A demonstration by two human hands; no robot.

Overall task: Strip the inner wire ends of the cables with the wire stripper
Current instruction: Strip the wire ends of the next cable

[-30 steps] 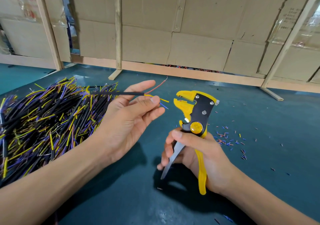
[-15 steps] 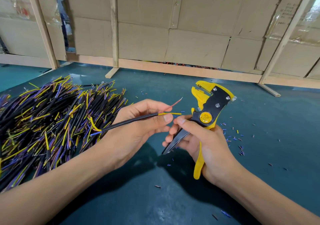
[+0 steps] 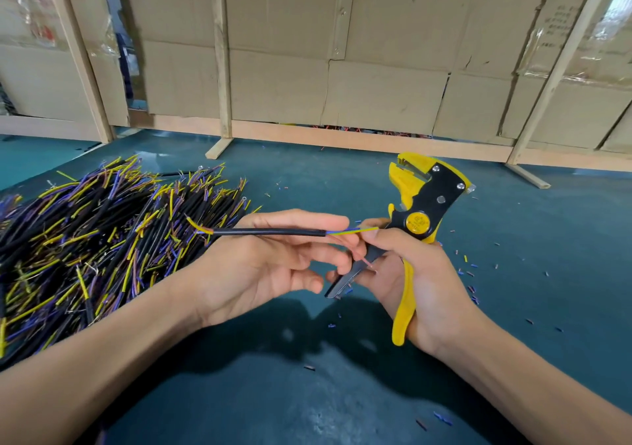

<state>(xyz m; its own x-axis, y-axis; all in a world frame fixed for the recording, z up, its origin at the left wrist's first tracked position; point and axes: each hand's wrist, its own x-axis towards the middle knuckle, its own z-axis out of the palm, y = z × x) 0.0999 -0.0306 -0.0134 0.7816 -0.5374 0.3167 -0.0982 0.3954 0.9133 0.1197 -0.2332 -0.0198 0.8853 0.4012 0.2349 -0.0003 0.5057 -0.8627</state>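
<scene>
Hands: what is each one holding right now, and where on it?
Left hand pinches the black cable near its split end. Right hand grips the wire stripper by its handles.

Your dark teal counter (image 3: 342,393), heap of black cables (image 3: 85,239) with yellow and blue ends at your left, small insulation scraps (image 3: 468,270) scattered at your right.

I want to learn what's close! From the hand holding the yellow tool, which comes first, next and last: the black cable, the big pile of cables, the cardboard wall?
1. The black cable: its coloured wire ends reach the right hand, just to its left.
2. The pile of cables: farther left on the table.
3. The cardboard wall: far behind, beyond the table.
</scene>
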